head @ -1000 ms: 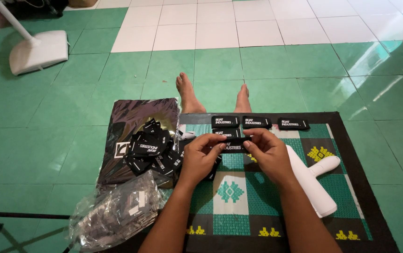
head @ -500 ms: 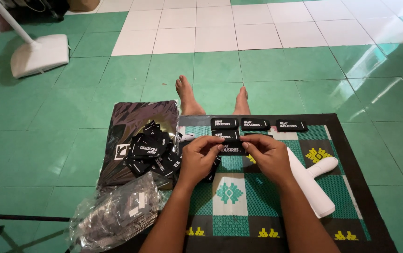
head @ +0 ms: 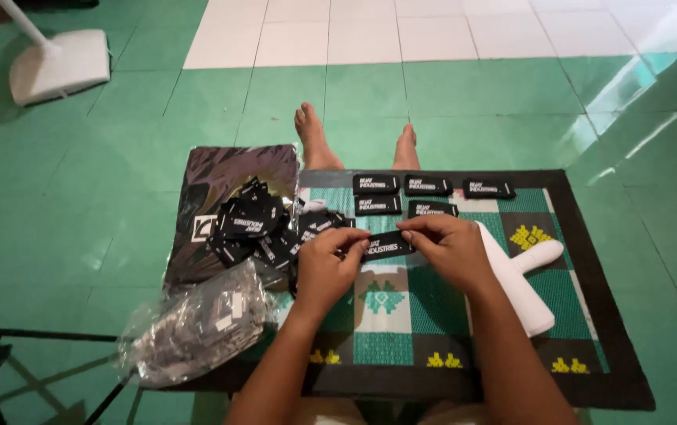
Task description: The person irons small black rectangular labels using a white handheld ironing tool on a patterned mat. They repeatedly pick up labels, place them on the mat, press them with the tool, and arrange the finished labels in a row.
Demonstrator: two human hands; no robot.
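Both my hands hold one black rectangular label (head: pixel 386 245) over a patterned green mat (head: pixel 590 275). My left hand (head: pixel 331 264) grips its left end and my right hand (head: pixel 447 248) pinches its right end. Beyond them, several matching black labels (head: pixel 425 186) lie flat in two rows on the mat. A loose heap of the same labels (head: pixel 252 228) sits just left of my left hand.
A white T-shaped tool (head: pixel 521 275) lies on the mat right of my right hand. A dark bag (head: pixel 228 173) lies under the heap, and a clear plastic bag (head: pixel 197 327) of labels sits at the front left. My bare feet (head: pixel 315 138) rest beyond the mat. A white fan base (head: pixel 59 67) stands far left.
Both hands have drawn slightly toward me with the label, away from the rows. The rest stays put.
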